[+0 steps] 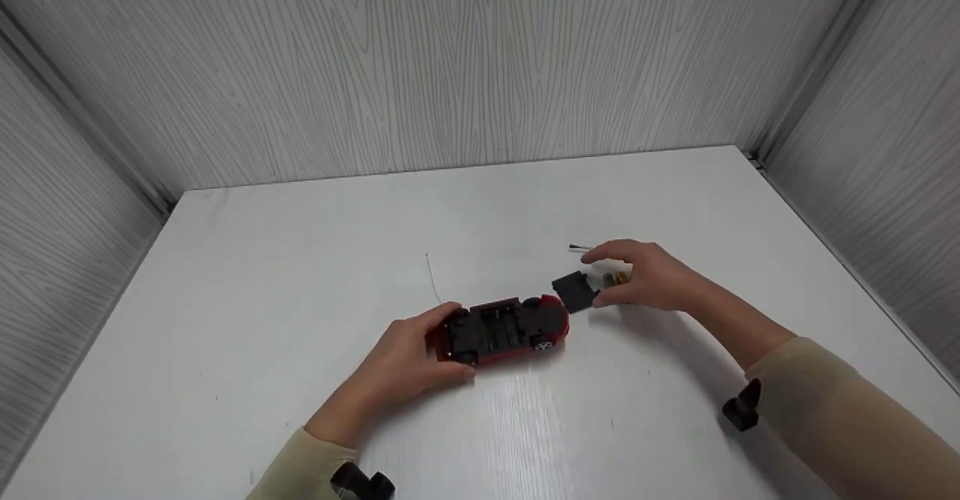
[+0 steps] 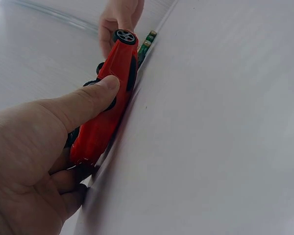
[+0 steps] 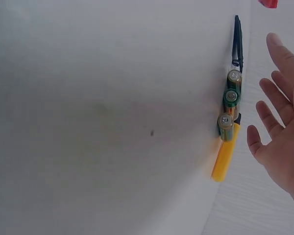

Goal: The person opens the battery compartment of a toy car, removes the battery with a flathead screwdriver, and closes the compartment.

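Observation:
A red toy car (image 1: 504, 329) lies upside down, its black underside with an open battery compartment facing up. My left hand (image 1: 409, 353) grips one end of it, thumb along the near side, as the left wrist view also shows on the red body (image 2: 105, 125). To the car's right lies a black battery cover (image 1: 575, 292). My right hand (image 1: 651, 275) hovers over several batteries (image 3: 226, 128), fingers loosely spread and holding nothing; its thumb is close to the cover, and I cannot tell whether they touch. In the head view this hand hides most of the batteries.
A screwdriver with a yellow handle (image 3: 224, 159) lies beside the batteries, mostly hidden by my right hand in the head view. A thin wire (image 1: 432, 278) sticks out from the car's far side. Wood-grained panels (image 1: 480, 64) bound the white table (image 1: 225, 297) behind and at both sides.

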Available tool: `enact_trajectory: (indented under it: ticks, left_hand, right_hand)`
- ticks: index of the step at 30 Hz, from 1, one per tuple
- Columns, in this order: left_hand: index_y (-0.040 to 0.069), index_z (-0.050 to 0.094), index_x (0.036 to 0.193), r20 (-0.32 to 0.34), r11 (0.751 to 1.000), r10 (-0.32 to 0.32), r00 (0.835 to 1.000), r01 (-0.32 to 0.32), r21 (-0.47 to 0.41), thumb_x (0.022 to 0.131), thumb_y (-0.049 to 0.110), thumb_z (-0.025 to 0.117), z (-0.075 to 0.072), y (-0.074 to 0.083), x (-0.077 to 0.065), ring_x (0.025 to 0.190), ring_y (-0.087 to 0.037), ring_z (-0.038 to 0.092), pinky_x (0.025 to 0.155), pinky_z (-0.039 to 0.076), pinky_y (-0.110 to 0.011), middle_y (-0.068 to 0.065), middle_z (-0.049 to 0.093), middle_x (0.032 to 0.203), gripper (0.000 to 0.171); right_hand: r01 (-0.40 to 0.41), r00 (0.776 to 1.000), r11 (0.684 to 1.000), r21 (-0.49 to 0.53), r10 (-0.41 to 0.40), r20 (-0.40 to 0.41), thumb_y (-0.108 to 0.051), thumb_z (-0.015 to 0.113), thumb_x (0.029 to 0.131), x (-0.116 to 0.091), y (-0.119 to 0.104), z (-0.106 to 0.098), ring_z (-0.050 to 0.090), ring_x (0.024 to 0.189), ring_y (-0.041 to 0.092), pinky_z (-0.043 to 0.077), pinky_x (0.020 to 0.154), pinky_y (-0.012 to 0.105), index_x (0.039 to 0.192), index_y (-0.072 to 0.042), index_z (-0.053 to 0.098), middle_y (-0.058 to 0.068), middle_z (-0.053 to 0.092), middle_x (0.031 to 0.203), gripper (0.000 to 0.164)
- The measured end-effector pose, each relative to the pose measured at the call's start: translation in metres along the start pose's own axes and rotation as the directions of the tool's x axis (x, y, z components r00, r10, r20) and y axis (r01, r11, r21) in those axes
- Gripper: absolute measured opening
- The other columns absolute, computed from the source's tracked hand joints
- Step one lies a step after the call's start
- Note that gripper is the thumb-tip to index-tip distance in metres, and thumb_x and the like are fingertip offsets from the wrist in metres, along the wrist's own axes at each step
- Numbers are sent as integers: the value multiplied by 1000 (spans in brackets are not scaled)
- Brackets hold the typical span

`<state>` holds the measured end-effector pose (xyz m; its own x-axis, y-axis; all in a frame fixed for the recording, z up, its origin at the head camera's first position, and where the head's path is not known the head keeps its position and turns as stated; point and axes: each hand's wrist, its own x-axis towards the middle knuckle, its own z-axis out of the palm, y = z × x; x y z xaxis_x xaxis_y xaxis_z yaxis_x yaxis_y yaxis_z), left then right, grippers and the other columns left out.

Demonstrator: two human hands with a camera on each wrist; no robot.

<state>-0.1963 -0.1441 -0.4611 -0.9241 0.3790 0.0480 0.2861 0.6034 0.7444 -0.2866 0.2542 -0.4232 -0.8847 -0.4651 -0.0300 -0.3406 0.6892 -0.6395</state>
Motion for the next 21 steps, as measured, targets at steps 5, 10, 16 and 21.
enact_trajectory:
  ticks: [5, 10, 16, 21]
  left_hand:
    - [16, 54, 156, -3, 1000, 13, 1000, -13, 0, 77, 40, 97, 1, -1, 0, 127, -20, 60, 112, 44, -46, -5, 66, 140, 93]
    - [16, 54, 156, -6, 1000, 10, 1000, -10, -7, 77, 40, 97, 0, -1, 0, 128, -20, 59, 113, 43, -46, -5, 66, 141, 94]
    - [16, 53, 157, 0, 1000, 0, 1000, 0, -21, 77, 40, 97, 1, -1, 0, 126, -20, 59, 112, 43, -47, -3, 66, 140, 94]
    - [17, 54, 156, 0, 1000, 3, 1000, -3, -26, 77, 39, 97, 1, -3, 0, 125, -19, 60, 112, 44, -46, -2, 66, 139, 92]
  right_hand:
    - [11, 1000, 999, -34, -10, 19, -32, 93, 83, 6, -1, 8, 43, 149, 31, 39, 117, 57, 143, -19, 67, 1, 59, 151, 66]
    - [4, 1000, 1000, -29, -4, 27, -29, 96, 80, 11, -3, 12, 45, 146, 29, 40, 117, 54, 141, -20, 69, -1, 61, 148, 67]
    - [13, 999, 999, -47, -11, 40, -26, 95, 80, 14, -3, 18, 47, 144, 29, 43, 114, 54, 139, -22, 70, -1, 62, 146, 64]
    - [19, 999, 998, -68, -16, 50, -26, 95, 81, 16, -1, 20, 46, 145, 29, 43, 114, 53, 140, -22, 70, -2, 62, 147, 64]
